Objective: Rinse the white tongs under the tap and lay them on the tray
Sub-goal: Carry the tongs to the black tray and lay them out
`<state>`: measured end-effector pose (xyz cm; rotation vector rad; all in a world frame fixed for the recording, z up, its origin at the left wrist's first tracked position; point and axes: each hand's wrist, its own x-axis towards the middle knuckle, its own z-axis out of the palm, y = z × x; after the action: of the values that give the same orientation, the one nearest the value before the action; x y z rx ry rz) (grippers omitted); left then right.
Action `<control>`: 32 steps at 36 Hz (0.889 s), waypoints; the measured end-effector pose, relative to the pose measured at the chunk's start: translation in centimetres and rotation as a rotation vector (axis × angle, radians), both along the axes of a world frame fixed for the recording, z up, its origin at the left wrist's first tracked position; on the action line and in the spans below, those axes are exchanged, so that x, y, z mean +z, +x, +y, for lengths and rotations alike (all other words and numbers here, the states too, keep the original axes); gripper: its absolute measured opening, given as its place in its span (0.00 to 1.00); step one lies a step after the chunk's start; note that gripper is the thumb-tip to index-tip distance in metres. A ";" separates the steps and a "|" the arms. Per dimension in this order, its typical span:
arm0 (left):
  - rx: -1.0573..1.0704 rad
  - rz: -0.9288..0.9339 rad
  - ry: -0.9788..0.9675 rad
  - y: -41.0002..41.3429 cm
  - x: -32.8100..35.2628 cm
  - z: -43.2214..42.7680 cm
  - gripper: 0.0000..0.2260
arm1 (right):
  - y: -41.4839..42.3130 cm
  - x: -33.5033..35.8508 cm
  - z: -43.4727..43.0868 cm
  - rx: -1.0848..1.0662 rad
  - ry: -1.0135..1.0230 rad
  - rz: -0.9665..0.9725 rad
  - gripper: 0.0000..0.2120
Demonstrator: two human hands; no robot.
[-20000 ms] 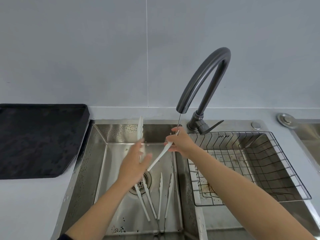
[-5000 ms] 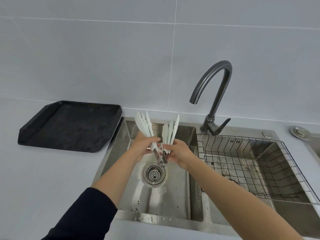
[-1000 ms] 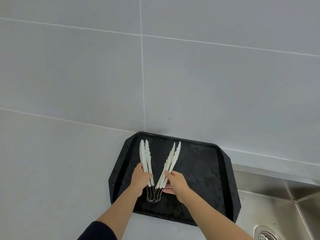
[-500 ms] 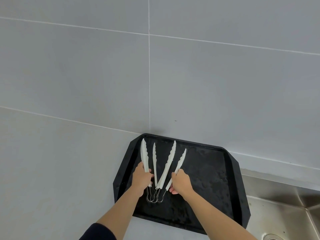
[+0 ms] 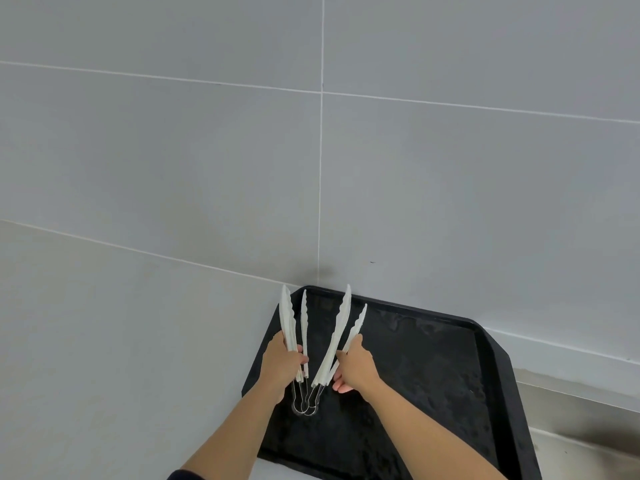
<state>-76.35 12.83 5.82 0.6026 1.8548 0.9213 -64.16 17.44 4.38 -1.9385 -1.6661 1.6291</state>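
Head view: left hand with fingers curled round left tongs, right hand pinching right tongs. Both pairs splayed, tips pointing far, wire loops overlapping at near end. Held over tray close to its left edge, tips reaching its far rim; contact unclear. Wide stretch of tray to the right, bench to the left.

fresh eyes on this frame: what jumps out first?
Two pairs of white tongs fan out in a V over the left part of the black tray, tips toward the wall. The left hand grips the left pair, and the right hand holds the right pair. Their wire loop ends meet near the tray's front, and grey wall tiles fill most of the view above.
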 end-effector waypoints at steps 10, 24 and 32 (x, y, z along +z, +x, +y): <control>-0.034 -0.039 0.018 0.3 0.3 0.1 0.24 | 0.4 0.6 0.6 -0.073 -0.085 0.142 0.21; -0.074 -0.083 0.117 5.4 1.8 1.4 0.26 | 6.3 4.3 -0.7 -0.352 -0.073 0.529 0.09; -0.221 -0.092 0.115 10.2 1.6 2.4 0.27 | 10.7 4.4 -1.6 -0.348 0.125 0.316 0.09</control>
<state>-66.18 15.21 7.43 0.8048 1.6246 0.8964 -53.43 15.89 8.83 -1.6887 -1.2042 1.5540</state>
